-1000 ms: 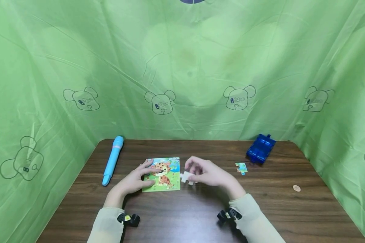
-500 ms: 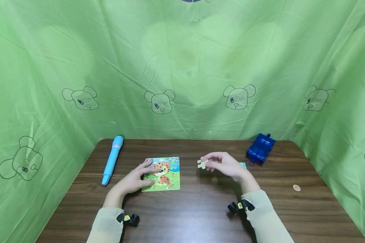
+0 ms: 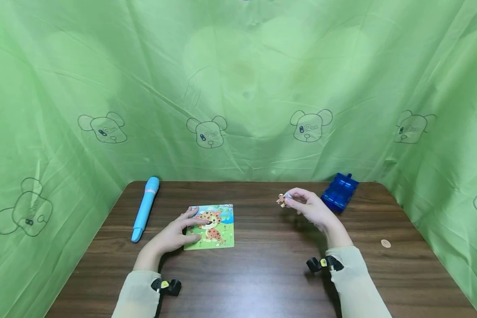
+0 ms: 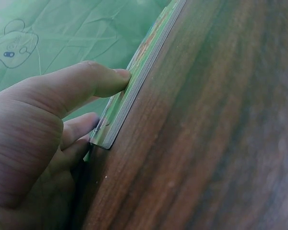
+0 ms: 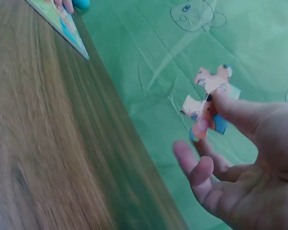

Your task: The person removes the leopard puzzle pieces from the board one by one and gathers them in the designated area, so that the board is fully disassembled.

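Observation:
My left hand [image 3: 174,235] rests on the left part of a square puzzle board [image 3: 225,234] with a cartoon leopard on green and blue. In the left wrist view, its thumb lies on the face near the edge of the board [image 4: 149,50]. Above the table at centre right, my right hand [image 3: 312,210] pinches a jigsaw piece [image 3: 281,201] between thumb and fingers. The right wrist view shows the printed side of this jigsaw piece [image 5: 211,82], orange with dark spots and some blue. A second piece seen earlier is hidden behind the right hand.
A light blue toy microphone [image 3: 146,208] lies at the table's left side. At the back right is a translucent blue plastic box [image 3: 339,192], close to the right hand. A small pale round disc [image 3: 386,243] lies on the right. Green cloth [image 3: 238,88] hangs behind the table.
My right hand has lifted the jigsaw piece from beside the board, carried it right and back, and turned it from its plain side to its printed side. My left hand stays put.

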Demonstrator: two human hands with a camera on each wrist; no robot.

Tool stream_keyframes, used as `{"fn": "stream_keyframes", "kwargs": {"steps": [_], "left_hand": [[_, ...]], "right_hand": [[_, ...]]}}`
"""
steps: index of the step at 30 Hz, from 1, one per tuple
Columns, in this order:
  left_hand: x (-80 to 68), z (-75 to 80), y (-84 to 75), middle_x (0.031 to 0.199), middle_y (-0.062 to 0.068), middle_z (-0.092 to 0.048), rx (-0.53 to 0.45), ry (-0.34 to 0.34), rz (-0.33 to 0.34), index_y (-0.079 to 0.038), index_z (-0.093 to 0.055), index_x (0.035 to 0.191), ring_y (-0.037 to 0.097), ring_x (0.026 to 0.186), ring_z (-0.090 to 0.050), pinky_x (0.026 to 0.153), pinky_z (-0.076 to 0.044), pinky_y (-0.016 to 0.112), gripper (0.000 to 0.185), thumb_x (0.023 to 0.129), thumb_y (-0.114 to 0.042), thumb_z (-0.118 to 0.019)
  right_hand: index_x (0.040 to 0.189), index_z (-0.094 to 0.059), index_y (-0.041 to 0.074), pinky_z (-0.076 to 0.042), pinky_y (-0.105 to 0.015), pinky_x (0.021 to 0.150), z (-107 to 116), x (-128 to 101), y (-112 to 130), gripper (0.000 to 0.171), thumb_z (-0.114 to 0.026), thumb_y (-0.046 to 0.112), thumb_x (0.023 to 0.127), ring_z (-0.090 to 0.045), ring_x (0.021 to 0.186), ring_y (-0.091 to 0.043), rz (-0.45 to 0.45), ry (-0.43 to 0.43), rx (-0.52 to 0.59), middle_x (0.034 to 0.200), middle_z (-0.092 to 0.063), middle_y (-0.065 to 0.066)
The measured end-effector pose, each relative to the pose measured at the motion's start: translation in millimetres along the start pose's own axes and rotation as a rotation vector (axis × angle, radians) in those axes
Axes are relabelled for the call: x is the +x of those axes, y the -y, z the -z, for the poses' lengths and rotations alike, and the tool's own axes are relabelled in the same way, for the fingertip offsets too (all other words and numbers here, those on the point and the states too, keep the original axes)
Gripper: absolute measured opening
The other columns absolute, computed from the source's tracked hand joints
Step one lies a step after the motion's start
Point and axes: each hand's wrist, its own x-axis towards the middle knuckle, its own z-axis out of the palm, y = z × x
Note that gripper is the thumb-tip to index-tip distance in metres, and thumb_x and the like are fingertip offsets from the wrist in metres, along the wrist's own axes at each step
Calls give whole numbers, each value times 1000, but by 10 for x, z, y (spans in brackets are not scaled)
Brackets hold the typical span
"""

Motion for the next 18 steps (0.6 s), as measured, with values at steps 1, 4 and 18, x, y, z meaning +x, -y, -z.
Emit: {"fn": "stream_keyframes", "kwargs": {"steps": [1,4,18], "left_hand": [[-3,1,2,180,12,-25,-2,-1,3,-32,-71,148,43,168,-8,122,-22,81,48,102,-39,-80],[-10,1,6,181,12,-25,0,-4,3,-32,-71,148,42,168,-8,123,-22,80,47,102,-39,-80],[-8,6,-19,181,11,-25,-2,-6,10,-32,-71,147,43,168,-8,124,-20,80,46,102,-36,-80]], "right_hand": [[125,-71,1,-57,-37,77,17,-1,-2,23,-70,19,109,-74,100,-27,-7,5,4,111,-78,-18],[129,-67,-2,-60,-35,75,60,-6,-6,27,-72,14,107,-77,95,-27,-34,11,3,108,-78,-20],[128,-71,-9,-66,-37,85,229,-46,-188,38,-85,6,96,-78,90,-20,-50,-59,-22,107,-80,-19]]}}
